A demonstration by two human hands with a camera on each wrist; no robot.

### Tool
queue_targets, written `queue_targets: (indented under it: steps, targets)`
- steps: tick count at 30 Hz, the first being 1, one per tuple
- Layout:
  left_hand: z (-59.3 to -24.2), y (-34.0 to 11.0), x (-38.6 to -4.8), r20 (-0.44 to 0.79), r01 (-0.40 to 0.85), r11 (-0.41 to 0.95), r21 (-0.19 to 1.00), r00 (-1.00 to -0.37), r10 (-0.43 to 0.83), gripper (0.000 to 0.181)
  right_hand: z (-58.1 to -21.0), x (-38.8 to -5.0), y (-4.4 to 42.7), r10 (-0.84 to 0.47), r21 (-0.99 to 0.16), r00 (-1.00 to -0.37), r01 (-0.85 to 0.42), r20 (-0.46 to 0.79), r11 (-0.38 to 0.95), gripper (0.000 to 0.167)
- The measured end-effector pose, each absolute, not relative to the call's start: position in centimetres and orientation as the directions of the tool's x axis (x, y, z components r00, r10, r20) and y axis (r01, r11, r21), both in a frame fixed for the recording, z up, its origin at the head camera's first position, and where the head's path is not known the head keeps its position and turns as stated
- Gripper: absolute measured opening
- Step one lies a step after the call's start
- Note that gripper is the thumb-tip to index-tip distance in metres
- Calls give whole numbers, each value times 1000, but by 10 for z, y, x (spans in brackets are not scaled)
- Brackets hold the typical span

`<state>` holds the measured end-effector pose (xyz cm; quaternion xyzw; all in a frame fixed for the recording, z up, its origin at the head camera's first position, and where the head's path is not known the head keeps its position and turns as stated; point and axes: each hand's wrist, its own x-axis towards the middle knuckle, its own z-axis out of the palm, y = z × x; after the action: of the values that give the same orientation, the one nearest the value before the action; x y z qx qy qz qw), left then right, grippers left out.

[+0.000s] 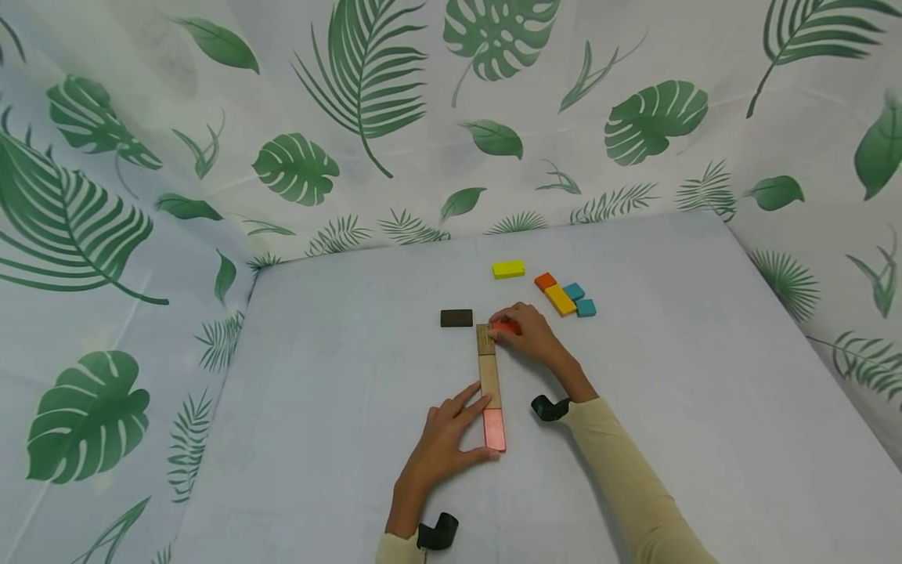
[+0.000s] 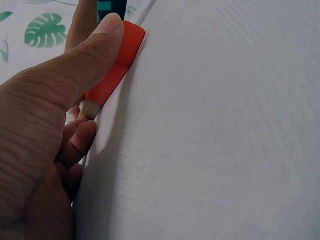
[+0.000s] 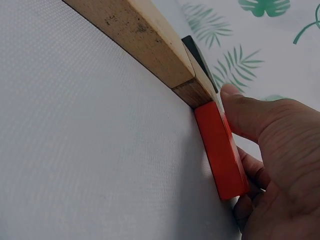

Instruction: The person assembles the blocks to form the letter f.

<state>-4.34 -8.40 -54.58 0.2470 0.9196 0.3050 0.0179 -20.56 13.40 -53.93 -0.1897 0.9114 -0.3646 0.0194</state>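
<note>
A row of flat blocks lies end to end: a brown block (image 1: 485,341) farthest away, a longer tan block (image 1: 489,382), and a pinkish-red block (image 1: 495,431) nearest. My left hand (image 1: 444,442) rests beside this row, its fingertips touching the tan block's left side and its thumb at the near end of the pinkish-red block. With my right hand (image 1: 530,335) I pinch an orange-red block (image 3: 221,150) against the right side of the row's far end, where it meets the brown block. Fingers partly cover that block in the head view.
Left of the row's far end lies a black block (image 1: 456,318). Farther back are a bright yellow block (image 1: 509,269) and a cluster with an orange block (image 1: 546,281), an amber block (image 1: 561,300) and two blue blocks (image 1: 586,308). Leaf-patterned fabric (image 1: 395,180) borders the white surface.
</note>
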Motion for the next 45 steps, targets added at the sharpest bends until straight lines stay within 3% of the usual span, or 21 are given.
queue_targets:
  steps: [7,16,26,36,45]
  targets:
    - [-544,-84,-43,81,403,680,612,-888,453,85,-542,-203,140,-337,-705,-934,-317,116,635,37]
    - [-544,-85,-45,39,342,674,655,-906,422,74,-540,-191,145,-281,-707,-956,-257,86,658,59]
    - [-541,-90,-56,60,290,674,679,-937,343,58,-535,-161,145,-302,-650,-949,-282,84,706,77]
    - [-541,-113,-123,139,223,678,701,-974,177,40,-534,-111,147,-468,-517,-881,-431,66,739,88]
    - [-544,-114,-176,115,170,654,737,-985,126,52,-535,-83,139,-508,-443,-860,-474,47,761,83]
